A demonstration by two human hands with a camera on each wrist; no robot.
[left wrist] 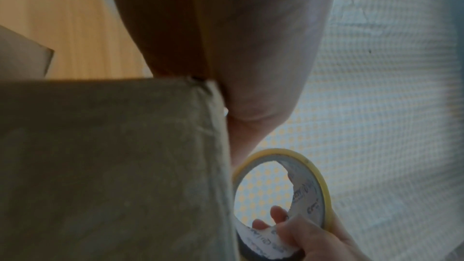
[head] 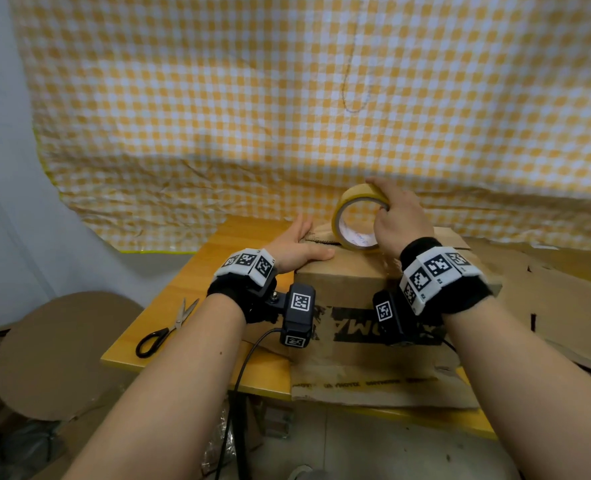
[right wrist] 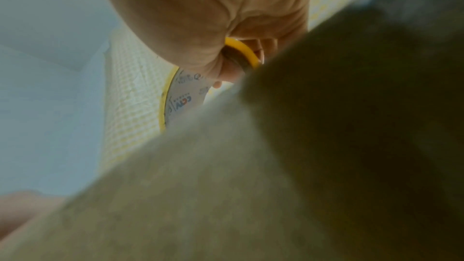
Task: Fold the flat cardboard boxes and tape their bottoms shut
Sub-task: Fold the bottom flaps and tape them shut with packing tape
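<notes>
- The right hand (head: 396, 216) grip curls around the tape roll (head: 356, 220), fingers through its core.
- The left hand (head: 296, 245) lies flat, spread, pressing the box (head: 342, 282) top.
- The box stands on the table (head: 190, 292); its cardboard looks light but stiff, so hold it at the edges.

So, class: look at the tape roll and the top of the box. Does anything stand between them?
Nothing visible does. The right hand grips the tape roll standing on the box top; the left hand lies flat beside it.
</notes>
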